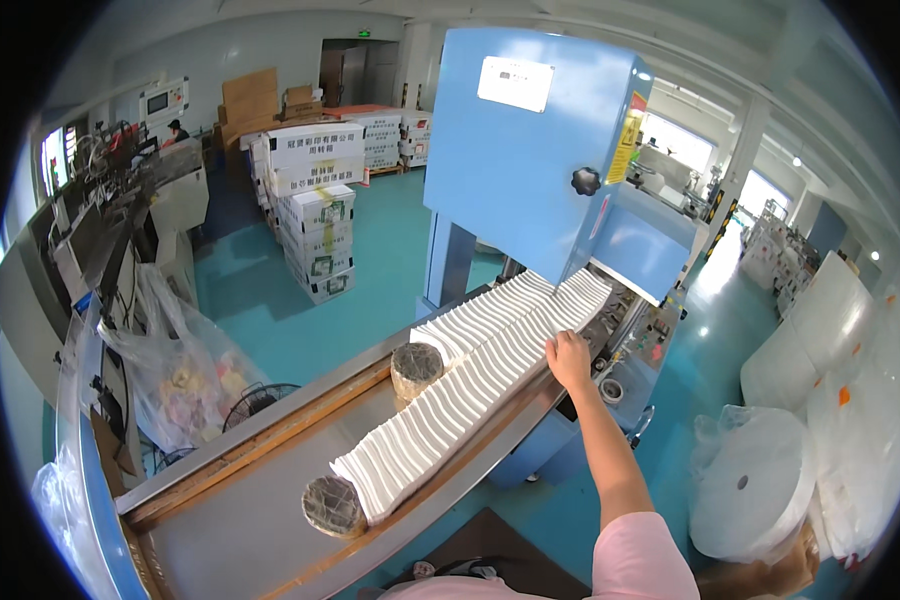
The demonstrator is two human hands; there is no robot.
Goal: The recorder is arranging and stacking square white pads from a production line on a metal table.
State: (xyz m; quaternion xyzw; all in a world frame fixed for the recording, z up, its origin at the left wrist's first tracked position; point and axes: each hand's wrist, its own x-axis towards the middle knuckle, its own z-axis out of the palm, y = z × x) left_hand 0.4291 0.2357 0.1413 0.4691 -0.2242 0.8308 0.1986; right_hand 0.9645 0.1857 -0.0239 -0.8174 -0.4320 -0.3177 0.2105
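Note:
My right hand (pixel 568 360) reaches in from the lower right, its fingers curled against the near side of a long row of white layered sheets (pixel 460 405) with wavy edges. What the fingers pinch, if anything, is hidden. A second, shorter white row (pixel 480 318) lies alongside on its far left. Both rows run along a metal trough (pixel 240 540) toward a blue machine (pixel 530 130). A round tape-wrapped block (pixel 334 506) touches the front end of the long row, and another such block (pixel 417 371) stands at the end of the shorter one. My left hand is out of view.
A black knob (pixel 585 181) sticks out from the machine's front. Stacked cartons (pixel 315 220) stand beyond the trough on the left. Large wrapped white rolls (pixel 755 485) lie on the right. A clear bag (pixel 185 370) and a black fan (pixel 260 402) are left of the trough.

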